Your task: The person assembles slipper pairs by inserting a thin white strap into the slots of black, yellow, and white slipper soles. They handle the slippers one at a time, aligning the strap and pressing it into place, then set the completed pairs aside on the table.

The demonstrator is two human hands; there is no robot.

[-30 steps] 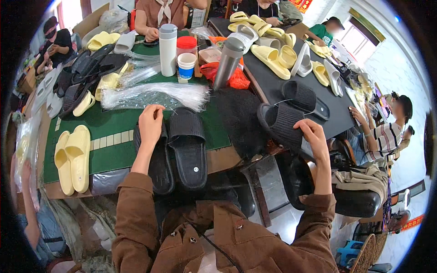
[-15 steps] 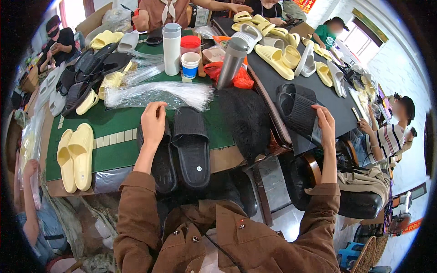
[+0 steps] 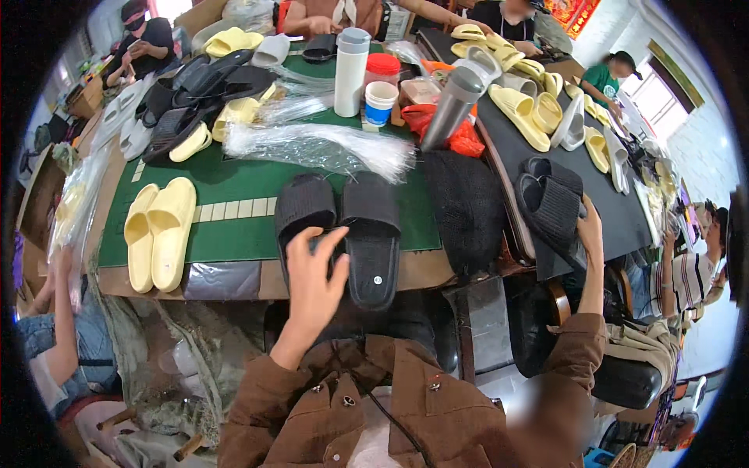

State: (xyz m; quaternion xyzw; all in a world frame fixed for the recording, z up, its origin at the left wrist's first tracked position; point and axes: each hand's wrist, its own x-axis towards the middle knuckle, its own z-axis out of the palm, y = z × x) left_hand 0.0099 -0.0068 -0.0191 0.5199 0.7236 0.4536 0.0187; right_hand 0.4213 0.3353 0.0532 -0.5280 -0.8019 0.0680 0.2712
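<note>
A pair of black ribbed slide slippers (image 3: 372, 261) lies side by side at the front of the green-topped table, toes pointing away from me. Over the left slipper of that pair is my left hand (image 3: 312, 273), open, thumb and fingers apart with nothing between them. Its fingers partly hide that slipper. A thin clear strand stands up near the slippers' toes. At the right, my right hand (image 3: 591, 234) grips the edge of another black slipper pair (image 3: 551, 204) at the dark table. The fingertips are partly hidden behind the sole.
A yellow slipper pair (image 3: 165, 234) sits left, near a heap of black slippers (image 3: 195, 97). Beyond my left hand lies a bundle of clear plastic strands (image 3: 328, 148). A white bottle (image 3: 352, 74), paper cup (image 3: 380, 104) and steel tumbler (image 3: 452, 108) stand behind. Co-workers sit around the tables.
My left hand has come down and nearer, from beyond the left slipper to over it, its fingers spreading. My right hand has moved lower along the right-hand slippers' edge. The whole view has shifted.
</note>
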